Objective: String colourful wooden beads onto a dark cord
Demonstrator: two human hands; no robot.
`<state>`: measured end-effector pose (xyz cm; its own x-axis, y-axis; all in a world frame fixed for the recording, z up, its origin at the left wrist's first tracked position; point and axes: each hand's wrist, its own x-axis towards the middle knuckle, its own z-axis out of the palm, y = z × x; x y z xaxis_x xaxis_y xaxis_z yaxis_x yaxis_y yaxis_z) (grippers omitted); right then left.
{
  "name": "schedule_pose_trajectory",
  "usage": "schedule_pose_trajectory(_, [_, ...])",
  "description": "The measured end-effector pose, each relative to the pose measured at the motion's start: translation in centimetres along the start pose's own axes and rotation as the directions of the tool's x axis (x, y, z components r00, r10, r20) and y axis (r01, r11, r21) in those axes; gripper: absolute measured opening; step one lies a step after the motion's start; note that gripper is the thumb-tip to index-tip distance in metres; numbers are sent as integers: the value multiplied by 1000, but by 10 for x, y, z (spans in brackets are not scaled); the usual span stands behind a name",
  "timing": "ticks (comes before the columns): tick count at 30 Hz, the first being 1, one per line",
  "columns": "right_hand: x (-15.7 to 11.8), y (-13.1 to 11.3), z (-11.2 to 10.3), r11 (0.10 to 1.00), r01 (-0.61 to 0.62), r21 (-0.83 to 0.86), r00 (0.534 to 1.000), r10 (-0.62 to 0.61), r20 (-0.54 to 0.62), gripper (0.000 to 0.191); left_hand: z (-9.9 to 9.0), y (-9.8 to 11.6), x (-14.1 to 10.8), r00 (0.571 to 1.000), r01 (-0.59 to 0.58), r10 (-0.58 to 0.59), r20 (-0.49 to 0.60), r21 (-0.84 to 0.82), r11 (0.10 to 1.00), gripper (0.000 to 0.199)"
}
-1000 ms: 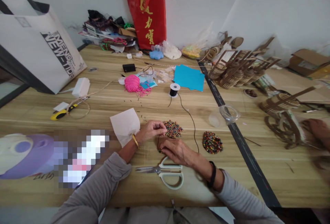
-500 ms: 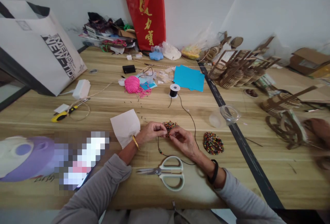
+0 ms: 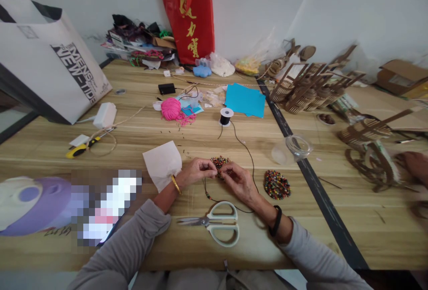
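My left hand (image 3: 198, 169) is closed in a pinch on the thin black cord (image 3: 253, 165), just in front of a pile of small multicoloured beads (image 3: 220, 162). Several beads (image 3: 207, 195) are strung on the cord below that hand. Facing it, my right hand (image 3: 241, 183) also pinches thumb and finger together near the left fingertips; whatever lies between them is too small to make out. The cord loops round past my right wrist from a black spool (image 3: 226, 117). Scissors (image 3: 214, 223) with pale handles lie below both hands.
A coil of strung beads (image 3: 277, 185) lies right of my right hand, near a clear plastic container (image 3: 296, 148). White paper (image 3: 162, 165) and a phone (image 3: 109, 207) lie left. Pink yarn (image 3: 171, 109), blue sheets (image 3: 245, 100) and woven baskets (image 3: 309, 89) stand farther back. Another person's hand (image 3: 414, 165) shows at far right.
My two hands stay almost in place, with only slight finger movement. The other person's hand at the far right has shifted a little.
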<state>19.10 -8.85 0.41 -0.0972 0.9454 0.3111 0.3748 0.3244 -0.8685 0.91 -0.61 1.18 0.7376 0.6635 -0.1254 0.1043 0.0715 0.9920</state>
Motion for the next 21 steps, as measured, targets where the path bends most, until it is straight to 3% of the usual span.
schedule_pose_trajectory(21, [0, -7, 1, 996, 40, -81, 999, -37, 30, 10, 1, -2, 0, 996, 56, -56, 74, -2, 998, 26])
